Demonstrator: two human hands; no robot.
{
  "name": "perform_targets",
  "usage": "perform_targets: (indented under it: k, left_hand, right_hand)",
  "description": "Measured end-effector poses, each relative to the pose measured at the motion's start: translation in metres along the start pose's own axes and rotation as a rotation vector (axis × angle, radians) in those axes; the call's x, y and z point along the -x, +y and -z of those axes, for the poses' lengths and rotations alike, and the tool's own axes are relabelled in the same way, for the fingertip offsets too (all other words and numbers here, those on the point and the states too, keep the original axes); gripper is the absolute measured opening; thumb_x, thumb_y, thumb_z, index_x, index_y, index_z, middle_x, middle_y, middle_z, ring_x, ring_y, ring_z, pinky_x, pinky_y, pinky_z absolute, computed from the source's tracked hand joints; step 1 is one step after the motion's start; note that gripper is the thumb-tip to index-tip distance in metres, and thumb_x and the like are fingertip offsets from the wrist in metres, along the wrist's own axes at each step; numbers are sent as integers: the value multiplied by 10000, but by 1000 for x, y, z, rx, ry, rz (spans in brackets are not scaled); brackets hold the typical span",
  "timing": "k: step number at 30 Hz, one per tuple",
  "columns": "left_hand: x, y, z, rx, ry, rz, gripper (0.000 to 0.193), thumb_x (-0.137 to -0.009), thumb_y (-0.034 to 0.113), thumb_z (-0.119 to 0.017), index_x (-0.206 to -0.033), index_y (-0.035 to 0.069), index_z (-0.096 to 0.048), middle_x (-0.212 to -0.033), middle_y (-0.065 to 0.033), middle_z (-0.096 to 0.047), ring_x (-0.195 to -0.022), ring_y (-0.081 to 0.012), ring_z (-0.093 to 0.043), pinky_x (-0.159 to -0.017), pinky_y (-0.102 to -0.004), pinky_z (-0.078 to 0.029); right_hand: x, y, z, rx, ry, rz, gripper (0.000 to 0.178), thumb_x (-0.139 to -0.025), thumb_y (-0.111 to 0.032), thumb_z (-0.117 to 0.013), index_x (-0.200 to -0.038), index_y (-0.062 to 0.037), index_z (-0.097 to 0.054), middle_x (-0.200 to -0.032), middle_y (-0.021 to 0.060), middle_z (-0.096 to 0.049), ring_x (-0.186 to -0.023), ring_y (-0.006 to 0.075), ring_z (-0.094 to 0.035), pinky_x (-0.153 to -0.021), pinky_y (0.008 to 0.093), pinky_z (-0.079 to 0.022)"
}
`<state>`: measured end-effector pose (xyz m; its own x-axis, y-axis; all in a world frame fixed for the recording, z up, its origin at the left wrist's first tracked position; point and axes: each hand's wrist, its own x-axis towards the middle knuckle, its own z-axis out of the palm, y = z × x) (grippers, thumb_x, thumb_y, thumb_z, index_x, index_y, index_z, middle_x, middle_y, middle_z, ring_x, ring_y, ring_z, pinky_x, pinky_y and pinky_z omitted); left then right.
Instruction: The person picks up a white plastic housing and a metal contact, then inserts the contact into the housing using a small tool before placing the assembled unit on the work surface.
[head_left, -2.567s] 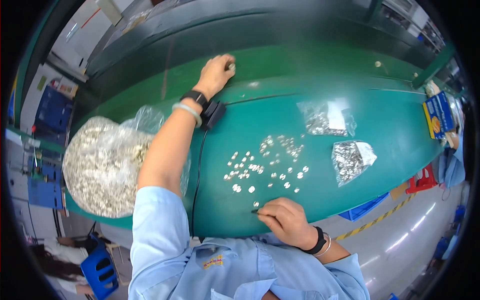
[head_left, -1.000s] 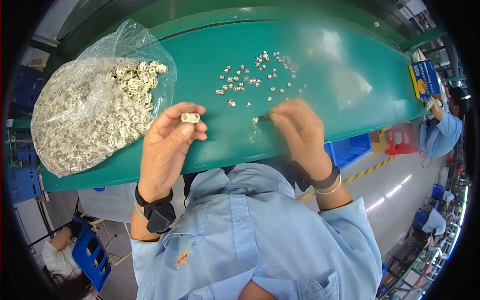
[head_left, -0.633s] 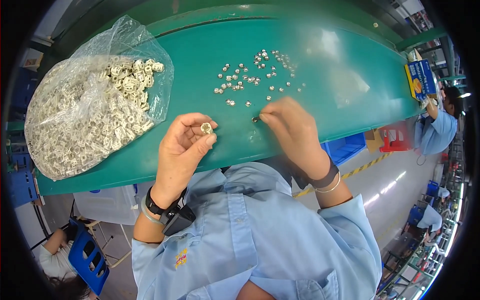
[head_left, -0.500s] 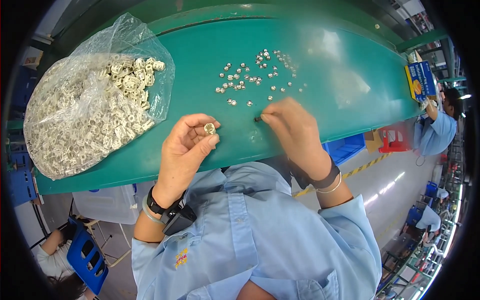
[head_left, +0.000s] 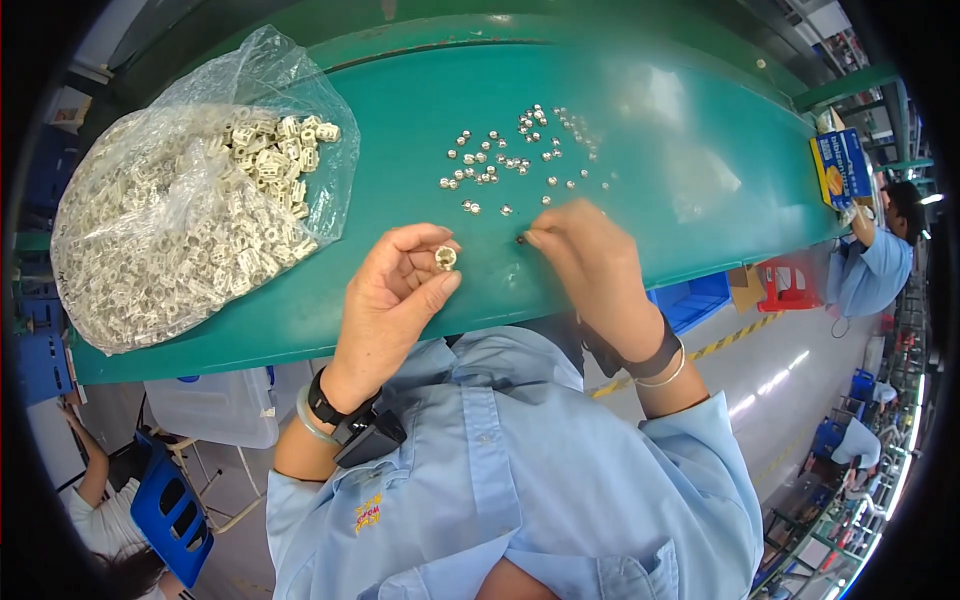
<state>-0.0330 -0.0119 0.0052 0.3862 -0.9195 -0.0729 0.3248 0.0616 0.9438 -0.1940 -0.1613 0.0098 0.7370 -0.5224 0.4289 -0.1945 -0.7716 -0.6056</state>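
Observation:
Between the thumb and fingers of my left hand (head_left: 392, 290) is a small cream plastic part (head_left: 446, 258), its round open end showing. My right hand (head_left: 592, 262) pinches a tiny dark piece (head_left: 521, 239) at its fingertips, too small to name. The two hands are apart, just above the near part of the green table (head_left: 420, 120). Beyond them lie many small shiny metal pieces (head_left: 482, 173), loosely scattered. To the left, a clear plastic bag (head_left: 170, 240) bulges with cream plastic parts (head_left: 270, 160) like the held one, its mouth spread open toward the right.
A blue and yellow box (head_left: 842, 168) stands at the table's right end, near a co-worker in blue (head_left: 870, 260). Below the table edge are a blue crate (head_left: 690, 300), a red stool (head_left: 790, 283), a clear plastic bin (head_left: 215, 405) and a blue chair (head_left: 172, 510).
My left hand has moved a little to the right with the cream plastic part, closer to my right hand. The right hand still pinches the dark piece and has barely shifted.

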Motion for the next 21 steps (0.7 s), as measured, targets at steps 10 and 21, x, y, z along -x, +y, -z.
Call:
perform_targets:
  k: [10, 21]
  left_hand:
    - [-7, -6, -12, -162, -67, -163, 296, -856, -81, -597, -1138, -12, -543, -1034, -37, -541, -914, -86, -570, -794, -225, -481]
    - [-4, -8, -15, -215, -95, -167, 278, -871, -60, -609, -1129, 1, -525, -1087, -38, -523, -963, -97, -571, -829, -238, -490]
  right_hand:
    - [-10, -39, 18, -464, 87, -88, 120, -803, 24, -674, -899, -12, -611, -814, 74, -622, -692, 171, -589, -600, 273, -472]
    - [-12, -40, 10, -198, 66, 91, 151, -765, 16, -705, -884, -13, -618, -812, 93, -633, -711, 217, -607, -621, 293, -476]
